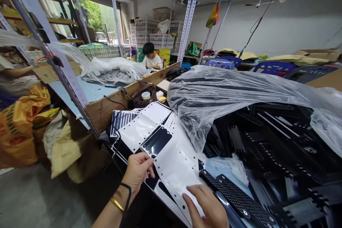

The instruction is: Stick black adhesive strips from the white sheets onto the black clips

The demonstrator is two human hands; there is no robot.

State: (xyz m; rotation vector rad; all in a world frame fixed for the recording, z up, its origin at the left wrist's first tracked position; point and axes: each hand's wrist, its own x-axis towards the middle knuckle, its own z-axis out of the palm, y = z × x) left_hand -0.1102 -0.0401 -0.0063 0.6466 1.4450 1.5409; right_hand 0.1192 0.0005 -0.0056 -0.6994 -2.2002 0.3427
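My left hand (139, 171), with a gold bangle and a black band at the wrist, is closed in a pinch at the near edge of a sheet of black glossy strips (157, 139). What lies between its fingertips is too small to make out. Over a white backing sheet (173, 167) with dark dots along its edges, my right hand (207, 205) holds its thumb and forefinger apart, with nothing visible between them. To its right lie black plates with a mesh pattern (235, 196). Further sheets with dark strips (124, 118) lie at the table's far left.
Clear plastic film (227, 85) partly covers a pile of black parts (280, 149) on the right. A wooden board (107, 112) edges the table; a brown bag (144, 96) sits against it. Metal posts (189, 17) rise nearby. Beyond, a person (152, 58) sits at another table.
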